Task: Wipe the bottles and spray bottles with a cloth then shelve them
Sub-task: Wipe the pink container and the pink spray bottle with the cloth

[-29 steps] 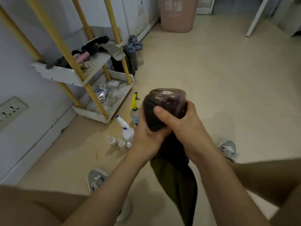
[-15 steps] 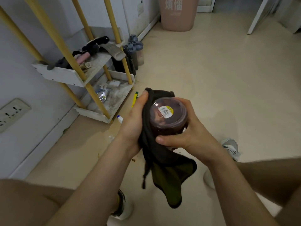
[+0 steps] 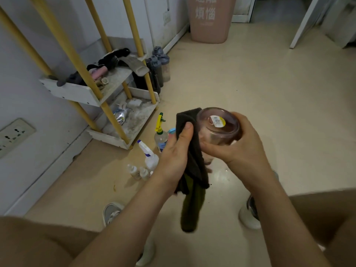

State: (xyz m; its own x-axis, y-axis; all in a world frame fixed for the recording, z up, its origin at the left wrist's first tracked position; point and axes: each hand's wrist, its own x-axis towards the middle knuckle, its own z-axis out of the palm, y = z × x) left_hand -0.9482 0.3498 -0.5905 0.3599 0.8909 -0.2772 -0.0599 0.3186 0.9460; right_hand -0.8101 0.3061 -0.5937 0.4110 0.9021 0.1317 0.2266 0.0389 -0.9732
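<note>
My right hand (image 3: 238,145) grips a brown translucent bottle (image 3: 218,126), its stickered base turned up toward me. My left hand (image 3: 175,153) holds a dark cloth (image 3: 192,166) against the bottle's left side, thumb pressed on the fabric; the cloth's end hangs down between my arms. On the floor stand a yellow-green trigger spray bottle (image 3: 160,130), a white spray bottle with a blue trigger (image 3: 149,156) and small white bottles (image 3: 137,171). The white two-tier shelf with yellow posts (image 3: 123,140) stands to the left.
The shelf's tiers carry dark cloths, brushes and a foil packet. Grey-capped bottles (image 3: 160,66) stand on the floor behind the shelf. A pink bin (image 3: 210,20) is at the far wall. A wall socket (image 3: 13,135) is at left. My shoes (image 3: 112,212) are below.
The bottle has tipped so its stickered base faces me and shifted right. My left hand with the cloth slid from around the bottle to its left side, uncovering the spray bottles on the floor.
</note>
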